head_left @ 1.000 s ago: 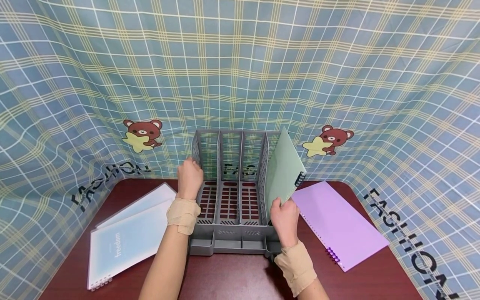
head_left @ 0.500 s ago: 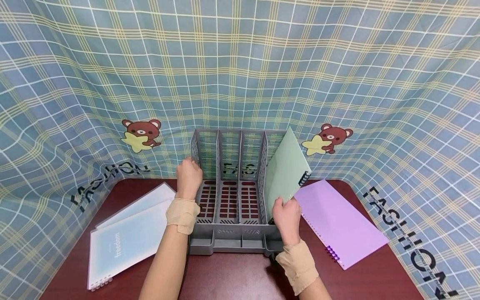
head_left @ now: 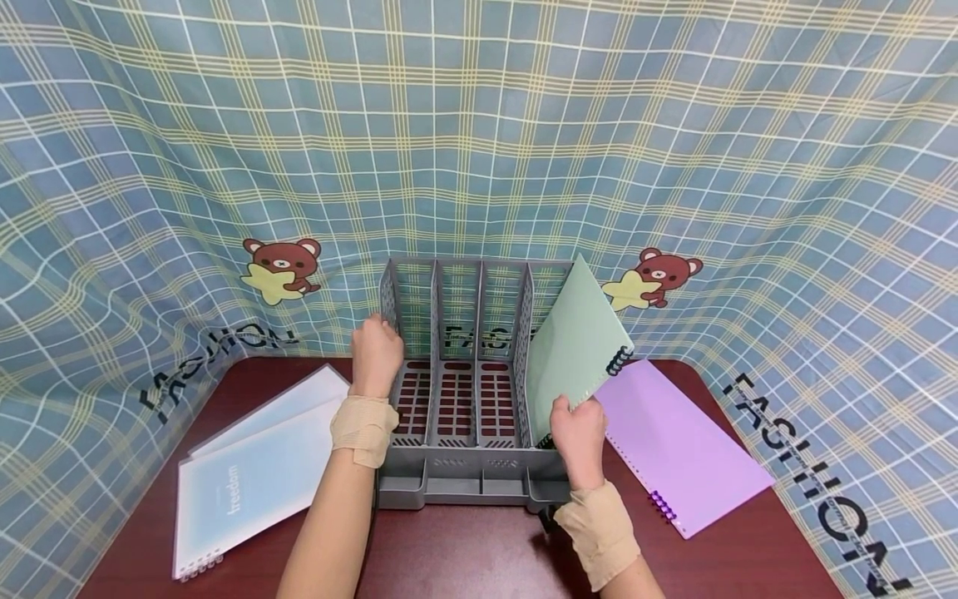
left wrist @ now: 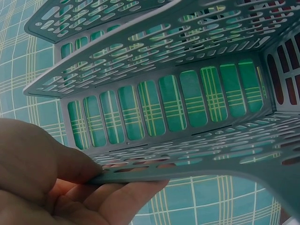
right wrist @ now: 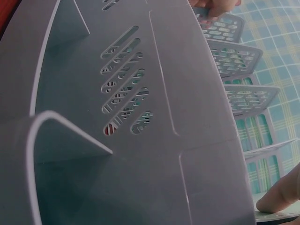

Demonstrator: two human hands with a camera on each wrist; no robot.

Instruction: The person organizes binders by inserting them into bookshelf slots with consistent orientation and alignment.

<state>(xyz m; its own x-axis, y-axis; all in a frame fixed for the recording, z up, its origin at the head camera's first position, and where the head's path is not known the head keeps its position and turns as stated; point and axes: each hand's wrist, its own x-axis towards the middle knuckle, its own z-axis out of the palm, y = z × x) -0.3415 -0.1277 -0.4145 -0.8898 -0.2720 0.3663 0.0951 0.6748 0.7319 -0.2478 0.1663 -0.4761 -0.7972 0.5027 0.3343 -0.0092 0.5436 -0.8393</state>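
Observation:
A grey desktop file rack (head_left: 464, 460) with upright perforated dividers stands in the middle of the table in the head view. My left hand (head_left: 377, 356) grips the top edge of its leftmost panel; in the left wrist view, thumb and fingers lie on either side of that panel (left wrist: 140, 174). My right hand (head_left: 580, 437) pinches the near edge of a green ring-bound notebook (head_left: 575, 353) with black rings. The notebook stands on edge at the rack's rightmost slot, leaning right and hiding that side. In the right wrist view, only the thumb (right wrist: 281, 194) and a sliver of cover show.
A purple ring-bound notebook (head_left: 684, 449) lies flat to the right. On the left lie two overlapping pale notebooks, the upper one a blue notebook (head_left: 262, 482) marked "freedom". Plaid cloth (head_left: 479, 125) surrounds the dark red table (head_left: 464, 549) at the back and sides.
My right hand has shifted slightly right with the green notebook, whose ringed edge swings outward over the purple one. My left hand stays on the panel.

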